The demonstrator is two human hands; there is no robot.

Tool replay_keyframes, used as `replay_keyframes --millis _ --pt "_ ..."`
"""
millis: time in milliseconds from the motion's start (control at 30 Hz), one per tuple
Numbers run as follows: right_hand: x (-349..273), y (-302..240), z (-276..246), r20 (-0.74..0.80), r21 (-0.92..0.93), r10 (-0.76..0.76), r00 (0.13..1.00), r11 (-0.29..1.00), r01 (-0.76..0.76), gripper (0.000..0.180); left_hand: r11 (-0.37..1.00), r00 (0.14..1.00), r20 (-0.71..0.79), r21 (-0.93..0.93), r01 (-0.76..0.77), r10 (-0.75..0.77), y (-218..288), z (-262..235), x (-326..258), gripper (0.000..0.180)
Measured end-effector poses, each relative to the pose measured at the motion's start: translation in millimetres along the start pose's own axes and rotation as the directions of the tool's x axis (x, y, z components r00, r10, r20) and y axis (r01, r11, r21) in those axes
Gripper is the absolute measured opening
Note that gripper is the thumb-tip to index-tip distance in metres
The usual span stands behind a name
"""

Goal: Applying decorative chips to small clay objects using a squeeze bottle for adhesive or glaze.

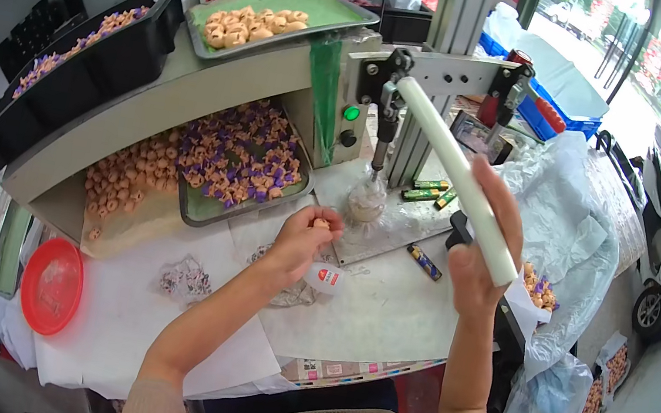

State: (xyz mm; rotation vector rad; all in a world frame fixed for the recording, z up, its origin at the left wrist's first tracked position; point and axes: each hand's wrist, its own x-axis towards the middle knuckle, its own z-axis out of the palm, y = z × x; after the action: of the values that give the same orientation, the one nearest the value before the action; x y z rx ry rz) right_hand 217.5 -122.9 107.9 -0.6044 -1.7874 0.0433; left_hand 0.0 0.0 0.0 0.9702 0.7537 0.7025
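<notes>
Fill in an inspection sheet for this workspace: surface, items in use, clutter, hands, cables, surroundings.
Surface: table covered with white paper.
Items in use: hand press with white lever handle; small beige piece; tray of purple-and-beige pieces.
Clutter: white bottle beside the left wrist; red plastic dish at far left; blue-and-yellow cylinder right of the press.
Left hand: fingers pinch the beige piece.
Right hand: against the lever handle; firmness of grip unclear.
Cables: nothing seen clearly.
Surroundings: parked scooter at right; black bin at upper left.
</notes>
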Motion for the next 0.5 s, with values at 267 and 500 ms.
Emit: replay_keyframes --millis 267,500 --pt "-86.6 0.6 92.3 0.076 -0.317 0.547 0.834 0.806 -0.5 0.044 0.886 0.971 0.235 -0.442 0.142 -0.039 -1.8 8.4 -97.5 0.033" --pt "-87.7 -5.1 101.0 0.166 -0.361 0.763 0.624 0.636 -0.682 0.044 0.712 0.986 0.165 -0.688 0.141 -0.037 -19.6 10.6 -141.4 0.044"
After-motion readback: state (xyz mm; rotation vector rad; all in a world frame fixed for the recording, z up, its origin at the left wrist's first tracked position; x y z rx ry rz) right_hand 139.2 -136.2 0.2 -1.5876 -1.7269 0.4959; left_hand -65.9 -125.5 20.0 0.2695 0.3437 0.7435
